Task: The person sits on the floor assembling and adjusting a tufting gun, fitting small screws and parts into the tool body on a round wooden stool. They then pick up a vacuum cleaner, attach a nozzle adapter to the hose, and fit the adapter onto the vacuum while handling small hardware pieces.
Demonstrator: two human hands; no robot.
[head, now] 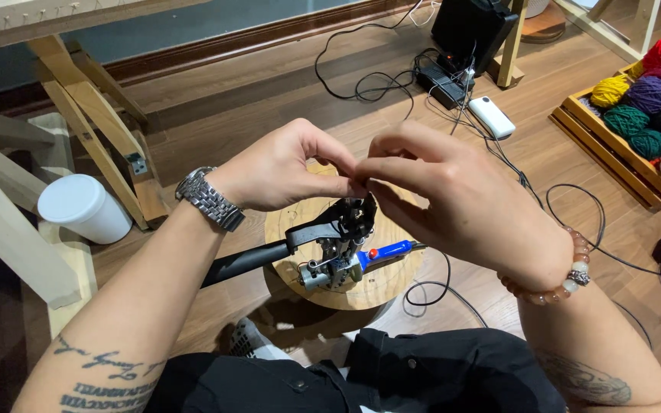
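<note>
Two hands meet fingertip to fingertip just above the head of a tufting gun [342, 248] that lies on a round wooden stool [288, 229]. The left hand [281, 168], with a metal watch [210, 200] on its wrist, pinches thumb against forefinger; the right hand [453, 203], wearing a bead bracelet [548, 287], does the same from the other side. Each grip is narrow, closed on something too fine to make out, perhaps a strand of yarn, though the picture does not settle that. The gun rests on its side, black handle toward the left, blue part and metal gearing toward the near edge of the stool, with a black cable [430, 287] looping off onto the floor.

The step in hand looks like fine fingertip work at the gun's top end, such as feeding a thread. Judging by the pose, the next move calls for steady hands, a pinch that does not slip, and care to keep the gun from rolling on the stool.

Around them: a white cup [86, 206] near a wooden frame leg, a crate of yarn balls [644, 115] at the right, and a white remote-like device [493, 117] among tangled cords.
</note>
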